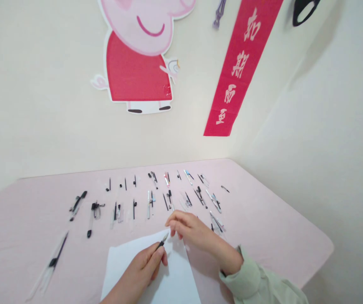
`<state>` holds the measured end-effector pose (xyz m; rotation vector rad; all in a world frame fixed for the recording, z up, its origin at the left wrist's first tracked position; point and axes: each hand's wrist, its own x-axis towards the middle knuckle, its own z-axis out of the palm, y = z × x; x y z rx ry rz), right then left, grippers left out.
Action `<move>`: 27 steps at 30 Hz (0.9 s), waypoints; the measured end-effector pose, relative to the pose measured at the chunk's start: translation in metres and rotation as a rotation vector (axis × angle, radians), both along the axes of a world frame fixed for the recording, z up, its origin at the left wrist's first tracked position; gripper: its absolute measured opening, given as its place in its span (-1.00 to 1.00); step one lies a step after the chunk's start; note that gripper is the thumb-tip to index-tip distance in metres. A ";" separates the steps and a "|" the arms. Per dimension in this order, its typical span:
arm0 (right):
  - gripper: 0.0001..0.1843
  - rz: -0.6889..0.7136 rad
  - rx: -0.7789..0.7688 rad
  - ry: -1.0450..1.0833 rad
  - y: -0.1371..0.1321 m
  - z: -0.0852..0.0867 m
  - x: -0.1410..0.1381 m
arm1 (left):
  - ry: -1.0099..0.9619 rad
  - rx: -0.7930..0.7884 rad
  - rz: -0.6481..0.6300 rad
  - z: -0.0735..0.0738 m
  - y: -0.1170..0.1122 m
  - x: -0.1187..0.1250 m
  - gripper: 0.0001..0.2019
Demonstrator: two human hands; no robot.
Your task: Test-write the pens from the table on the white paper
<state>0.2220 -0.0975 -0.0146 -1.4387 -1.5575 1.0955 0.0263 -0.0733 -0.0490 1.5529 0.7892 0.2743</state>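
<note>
Hands, viewed remotely: the left hand (146,266) grips a pen (161,243) above the white paper (118,261), apparently leaving its tip (166,237) clear, the right hand (188,224) curls just beside, contents I cannot determine, and pen parts (53,262) lie in groups on the tabletop (283,236), seemingly kept separate.

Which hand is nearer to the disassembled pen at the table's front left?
Left. The left hand, over the white paper, is right of the disassembled pen; the right hand is farther right, near the paper's far edge.

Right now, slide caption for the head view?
Left hand holds a dark pen piece over white paper, right hand near its tip; pen parts dot pink cloth.
</note>
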 end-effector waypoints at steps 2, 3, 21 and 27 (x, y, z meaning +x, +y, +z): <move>-0.84 -0.119 0.088 -0.211 0.007 0.007 0.031 | -0.031 -0.038 0.008 -0.004 0.002 -0.001 -0.51; -0.84 -0.193 0.099 -0.385 0.010 0.010 0.050 | -0.053 -0.054 0.017 -0.006 0.002 -0.002 -0.50; -0.86 -0.775 -0.192 -1.097 0.013 -0.018 0.200 | -0.174 -0.145 0.122 -0.013 0.001 0.001 -0.47; -0.87 -0.569 0.107 -0.878 0.011 0.023 0.120 | -0.446 -0.498 0.371 0.002 0.001 -0.001 -0.70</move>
